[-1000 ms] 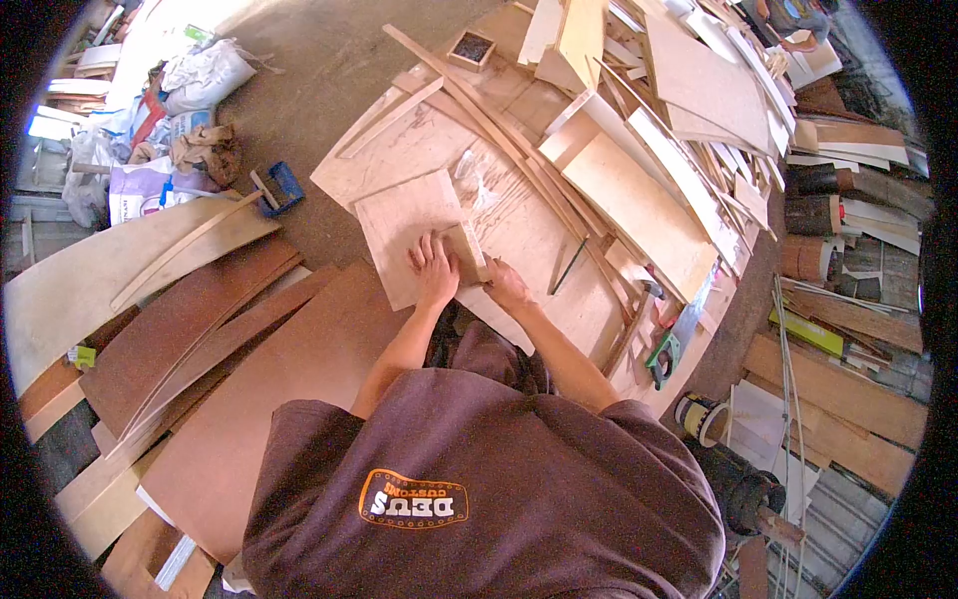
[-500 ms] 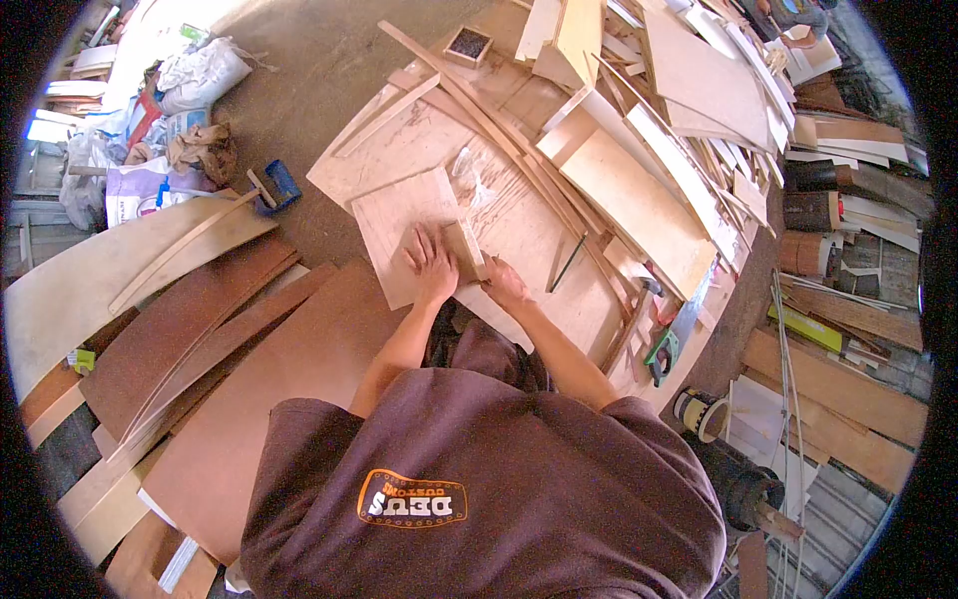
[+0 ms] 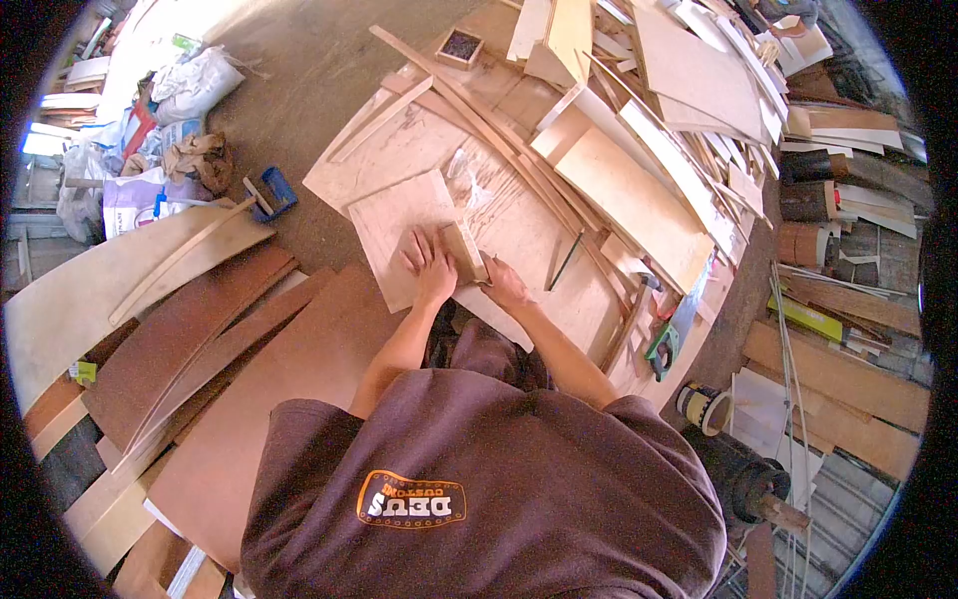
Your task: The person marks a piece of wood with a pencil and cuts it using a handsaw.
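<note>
My left hand (image 3: 430, 269) lies flat with fingers spread on a square plywood panel (image 3: 391, 218). Along that panel's right edge stands a short wood block (image 3: 462, 250), beside my left fingers. At the block's lower right end is my right hand (image 3: 508, 286), its fingers closed; a small dark thing shows at the fingertips, too small to name. Both pieces rest on a larger plywood sheet (image 3: 399, 140). A crumpled clear plastic piece (image 3: 466, 178) sits just beyond the block. To the right of my right hand lies a thin dark green stick (image 3: 566, 262).
Long wood strips (image 3: 489, 127) cross the sheet. At the right are a handsaw (image 3: 663, 349), a hammer (image 3: 649, 286) and stacked board offcuts (image 3: 639, 205). A small box of dark bits (image 3: 460, 48) stands at the far edge. Brown panels (image 3: 269, 399) lean at the left.
The view has shifted slightly. Both hands keep nearly the same places on the panel and at the block's end; nothing has been picked up or let go.
</note>
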